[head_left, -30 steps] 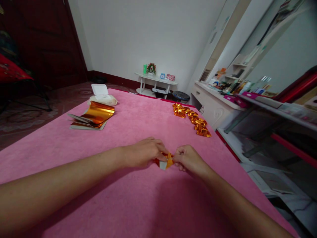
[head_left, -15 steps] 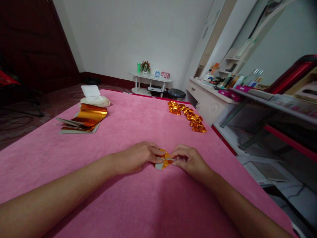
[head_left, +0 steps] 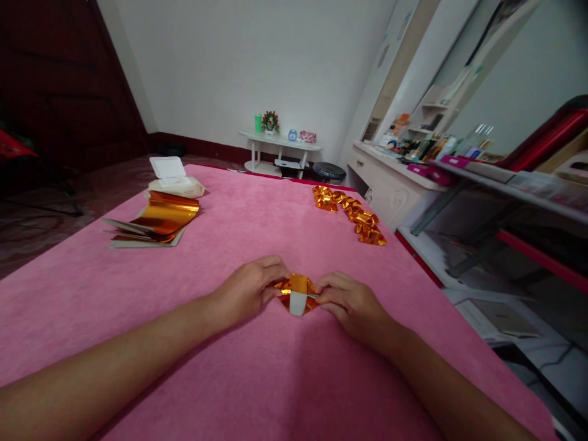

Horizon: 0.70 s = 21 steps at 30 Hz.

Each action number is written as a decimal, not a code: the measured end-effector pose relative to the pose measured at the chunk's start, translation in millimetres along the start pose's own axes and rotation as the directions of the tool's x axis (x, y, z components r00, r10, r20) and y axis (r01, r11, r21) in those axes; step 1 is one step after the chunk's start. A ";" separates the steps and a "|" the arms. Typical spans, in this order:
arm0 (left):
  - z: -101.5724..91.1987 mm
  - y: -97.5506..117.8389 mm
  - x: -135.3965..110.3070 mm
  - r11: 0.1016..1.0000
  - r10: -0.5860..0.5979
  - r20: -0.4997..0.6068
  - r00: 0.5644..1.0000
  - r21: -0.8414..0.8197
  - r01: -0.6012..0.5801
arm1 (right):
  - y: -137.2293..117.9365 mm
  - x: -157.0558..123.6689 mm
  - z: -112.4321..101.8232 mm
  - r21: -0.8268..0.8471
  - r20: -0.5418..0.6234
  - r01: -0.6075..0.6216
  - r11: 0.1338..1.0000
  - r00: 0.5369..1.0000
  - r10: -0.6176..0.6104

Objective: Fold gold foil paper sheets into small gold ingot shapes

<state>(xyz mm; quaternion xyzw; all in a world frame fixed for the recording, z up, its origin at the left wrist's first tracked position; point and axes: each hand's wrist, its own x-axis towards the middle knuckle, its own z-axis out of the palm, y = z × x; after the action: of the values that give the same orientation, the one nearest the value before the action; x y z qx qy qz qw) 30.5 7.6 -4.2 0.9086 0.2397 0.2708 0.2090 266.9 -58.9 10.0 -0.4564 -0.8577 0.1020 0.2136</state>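
Note:
A small folded piece of gold foil paper (head_left: 296, 293), white on its underside, lies between my two hands on the pink cloth (head_left: 257, 380). My left hand (head_left: 244, 293) pinches its left side with closed fingers. My right hand (head_left: 350, 301) pinches its right side the same way. Both hands rest low on the cloth near the middle of the table.
A row of several folded gold foil pieces (head_left: 351, 214) lies at the far right. A stack of flat gold foil sheets (head_left: 156, 222) sits at the far left, with an open white wipes pack (head_left: 173, 177) behind it. A white dresser (head_left: 395, 184) stands to the right.
The foil piece has spread wider between my hands, and more of its gold face and white underside shows. Both hands sit slightly lower and apart.

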 end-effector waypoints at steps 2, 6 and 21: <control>-0.2 -0.2 -3.6 0.998 0.042 0.032 0.999 0.049 -0.043 | -1.8 -0.1 -0.7 -0.027 0.019 0.055 0.998 0.998 -0.055; -4.5 3.3 -9.2 0.989 0.085 0.089 0.992 0.114 -0.095 | -1.4 -1.4 -0.5 -0.080 0.014 0.089 0.993 0.996 -0.089; -7.5 20.7 -13.0 0.954 0.132 0.146 0.980 0.251 -0.166 | -11.6 -0.6 -1.7 -0.156 0.068 0.034 0.987 0.997 -0.024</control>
<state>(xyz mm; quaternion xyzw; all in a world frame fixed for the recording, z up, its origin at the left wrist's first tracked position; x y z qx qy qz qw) 23.1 -14.2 7.0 0.9591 0.1902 0.1934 0.0806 259.4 -66.0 15.7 -0.4558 -0.8761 0.0457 0.1502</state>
